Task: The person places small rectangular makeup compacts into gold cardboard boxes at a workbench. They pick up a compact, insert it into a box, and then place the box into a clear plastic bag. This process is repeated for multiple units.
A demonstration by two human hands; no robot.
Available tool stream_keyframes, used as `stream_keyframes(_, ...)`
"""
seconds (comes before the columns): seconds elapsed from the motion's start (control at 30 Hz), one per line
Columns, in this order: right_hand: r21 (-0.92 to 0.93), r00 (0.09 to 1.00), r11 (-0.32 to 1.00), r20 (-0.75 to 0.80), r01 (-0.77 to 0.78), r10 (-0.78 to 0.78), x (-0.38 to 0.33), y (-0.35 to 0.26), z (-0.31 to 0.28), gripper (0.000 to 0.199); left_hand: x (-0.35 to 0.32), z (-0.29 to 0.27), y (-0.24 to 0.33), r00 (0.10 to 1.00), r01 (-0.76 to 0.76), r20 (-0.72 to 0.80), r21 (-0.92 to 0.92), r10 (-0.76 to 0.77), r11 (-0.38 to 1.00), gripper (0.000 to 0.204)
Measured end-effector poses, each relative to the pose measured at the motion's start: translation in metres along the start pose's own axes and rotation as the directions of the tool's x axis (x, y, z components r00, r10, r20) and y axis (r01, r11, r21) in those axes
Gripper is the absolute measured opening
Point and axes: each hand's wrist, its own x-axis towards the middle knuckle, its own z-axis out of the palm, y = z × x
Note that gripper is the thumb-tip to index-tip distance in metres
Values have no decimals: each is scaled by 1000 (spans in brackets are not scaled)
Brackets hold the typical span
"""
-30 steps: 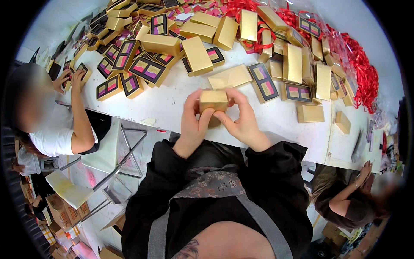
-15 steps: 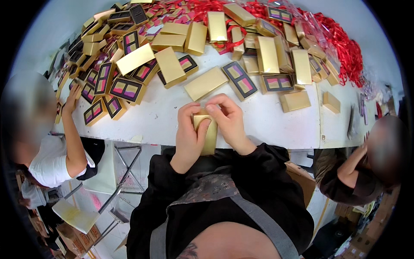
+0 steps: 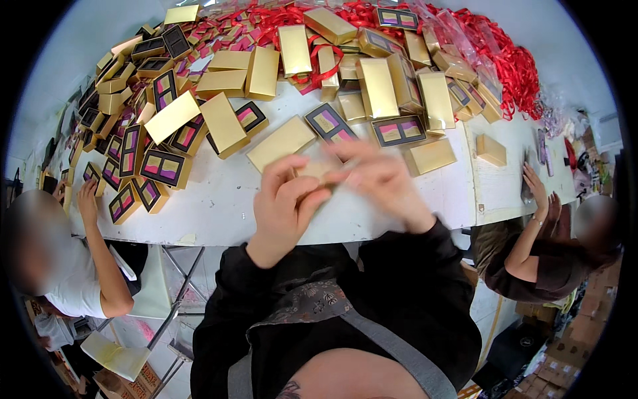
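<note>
I see left hand (image 3: 282, 206) and right hand (image 3: 382, 183), blurred, both in closed grip on small gold box (image 3: 318, 170) above surface (image 3: 219, 206). Judged mid-assembly; many open trays (image 3: 163, 166) remain unboxed.

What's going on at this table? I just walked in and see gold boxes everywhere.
A person in a black top holds a small gold box over the white table, left hand gripping it and right hand, blurred, at its top. Beyond lie heaps of gold boxes, open trays with pink and purple insets and red ribbon. Two other people sit at the table's ends.
</note>
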Motion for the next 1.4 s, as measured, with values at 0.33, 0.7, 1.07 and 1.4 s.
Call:
stream_keyframes(0.33, -921, 893, -18, -372, -388, -253, 121, 84, -204, 38, 44, 16, -3, 978, 86, 195, -71, -71, 994, 32)
stream_keyframes(0.7, -254, 977, 963, 210, 93, -39, 79, 9, 109, 34, 7, -114, -36, 796, -204, -502, -748, -338, 631, 88)
stream_keyframes(1.07, 204, 884, 911, -236, -360, 402, 91, 33, 77, 35, 2, -136, -68, 644, -335, -171, -939, -746, -74, 77)
stream_keyframes(1.4, 841, 779, 413, 15, -348, 626, 22, 15, 98, 36, 20, -55, -40, 710, -74, -182, -980, -680, 185, 85)
